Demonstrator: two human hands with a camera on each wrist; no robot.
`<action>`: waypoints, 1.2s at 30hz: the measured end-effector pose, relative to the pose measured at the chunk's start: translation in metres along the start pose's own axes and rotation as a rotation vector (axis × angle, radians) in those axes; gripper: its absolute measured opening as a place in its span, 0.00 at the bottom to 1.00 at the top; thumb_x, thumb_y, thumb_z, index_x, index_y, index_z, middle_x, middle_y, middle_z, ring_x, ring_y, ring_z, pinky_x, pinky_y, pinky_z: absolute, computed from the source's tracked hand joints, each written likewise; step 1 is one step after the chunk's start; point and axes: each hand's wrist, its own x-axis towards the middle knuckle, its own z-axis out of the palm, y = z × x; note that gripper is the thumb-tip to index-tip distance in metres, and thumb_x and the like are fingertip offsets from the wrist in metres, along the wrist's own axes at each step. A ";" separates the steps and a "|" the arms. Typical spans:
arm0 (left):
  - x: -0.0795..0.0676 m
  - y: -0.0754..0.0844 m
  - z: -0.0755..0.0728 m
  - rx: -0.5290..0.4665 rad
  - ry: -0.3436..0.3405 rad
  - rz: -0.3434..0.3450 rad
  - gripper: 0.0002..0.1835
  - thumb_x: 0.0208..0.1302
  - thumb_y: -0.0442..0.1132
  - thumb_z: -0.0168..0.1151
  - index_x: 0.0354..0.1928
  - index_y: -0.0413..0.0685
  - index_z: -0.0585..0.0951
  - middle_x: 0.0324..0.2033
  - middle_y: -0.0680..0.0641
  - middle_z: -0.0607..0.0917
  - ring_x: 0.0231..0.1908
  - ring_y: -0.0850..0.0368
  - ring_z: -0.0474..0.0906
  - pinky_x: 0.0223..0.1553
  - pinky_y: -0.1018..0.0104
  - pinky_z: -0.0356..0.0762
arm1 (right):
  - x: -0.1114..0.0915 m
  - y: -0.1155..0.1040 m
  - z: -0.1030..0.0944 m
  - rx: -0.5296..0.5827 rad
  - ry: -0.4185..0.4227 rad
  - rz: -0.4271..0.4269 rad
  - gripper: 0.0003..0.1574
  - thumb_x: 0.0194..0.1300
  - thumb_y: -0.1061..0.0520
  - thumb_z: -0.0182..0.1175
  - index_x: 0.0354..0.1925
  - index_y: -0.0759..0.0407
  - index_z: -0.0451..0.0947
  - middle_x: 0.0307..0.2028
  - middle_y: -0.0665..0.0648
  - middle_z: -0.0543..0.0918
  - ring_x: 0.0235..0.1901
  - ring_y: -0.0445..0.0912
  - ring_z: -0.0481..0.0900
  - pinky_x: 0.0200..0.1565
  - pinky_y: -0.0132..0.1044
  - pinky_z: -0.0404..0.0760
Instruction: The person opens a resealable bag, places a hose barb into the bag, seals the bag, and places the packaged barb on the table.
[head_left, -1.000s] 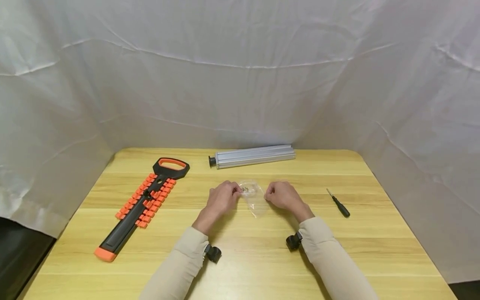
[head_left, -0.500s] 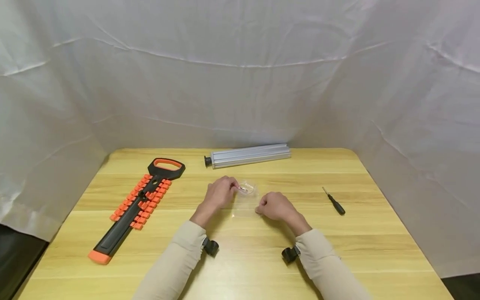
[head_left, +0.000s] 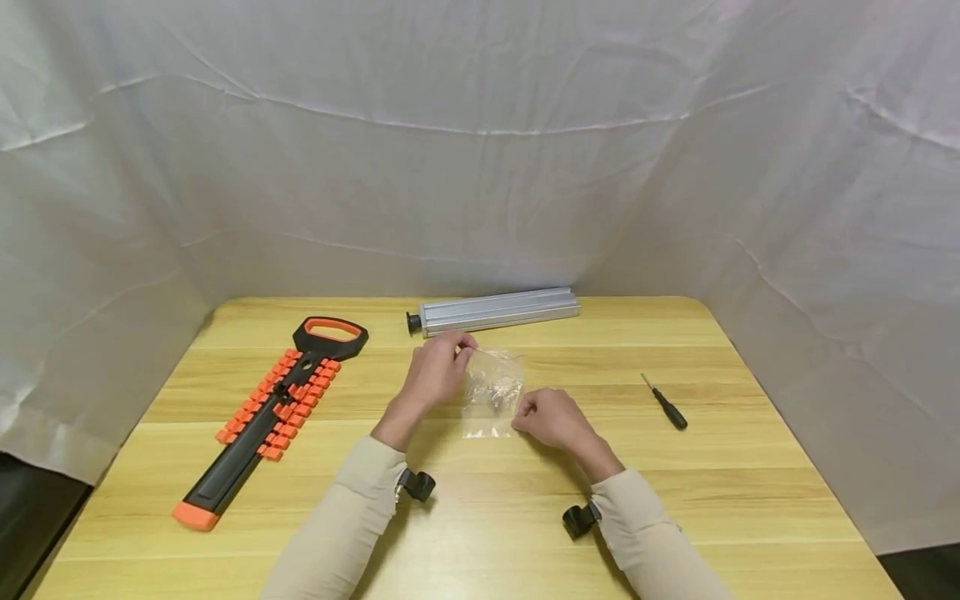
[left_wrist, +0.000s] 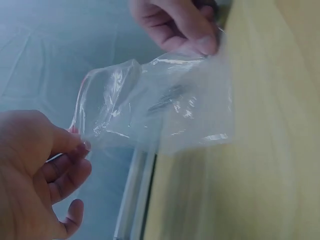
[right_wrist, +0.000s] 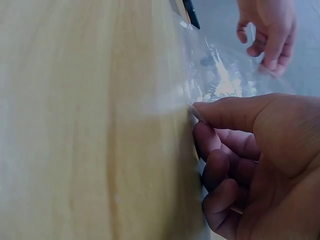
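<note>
A clear plastic bag point(head_left: 491, 392) is stretched between both hands over the middle of the table. Small dark pieces point(left_wrist: 167, 97) show inside it, blurred in the left wrist view. My left hand point(head_left: 437, 367) pinches the bag's upper left corner between thumb and forefinger. With thumb and forefinger, my right hand point(head_left: 557, 421) pinches the bag's right edge lower down. The bag's near edge hangs close over the wood, and its film looks wrinkled and shiny.
At the back lies a grey aluminium profile bar point(head_left: 501, 311) with a black knob. A black and orange rack with rows of clips point(head_left: 255, 429) is on the left. A black-handled screwdriver point(head_left: 666, 403) lies to the right on the wooden table point(head_left: 495, 517).
The bag has turned and spread flatter between the hands, its dark pieces shifting toward its middle. My left hand has risen slightly; my right hand has moved lower and a little left.
</note>
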 end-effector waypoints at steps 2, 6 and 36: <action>0.000 0.002 -0.004 -0.014 0.022 0.017 0.07 0.71 0.40 0.55 0.42 0.55 0.82 0.40 0.54 0.85 0.31 0.58 0.76 0.40 0.58 0.69 | 0.000 0.000 0.001 0.015 0.007 0.000 0.09 0.55 0.51 0.68 0.22 0.45 0.80 0.23 0.43 0.81 0.27 0.40 0.75 0.37 0.37 0.75; 0.000 0.007 -0.012 -0.073 0.053 0.046 0.07 0.71 0.39 0.54 0.42 0.53 0.82 0.38 0.52 0.84 0.28 0.58 0.73 0.34 0.62 0.71 | 0.000 0.000 0.003 0.048 0.027 -0.011 0.08 0.57 0.50 0.69 0.23 0.44 0.81 0.23 0.42 0.81 0.27 0.39 0.75 0.35 0.36 0.73; -0.018 0.022 -0.033 -0.264 0.208 0.174 0.06 0.69 0.36 0.57 0.41 0.46 0.83 0.37 0.47 0.83 0.35 0.57 0.75 0.35 0.66 0.72 | -0.003 -0.016 -0.048 0.371 0.346 -0.269 0.14 0.70 0.48 0.57 0.45 0.54 0.81 0.37 0.52 0.83 0.38 0.44 0.76 0.37 0.33 0.75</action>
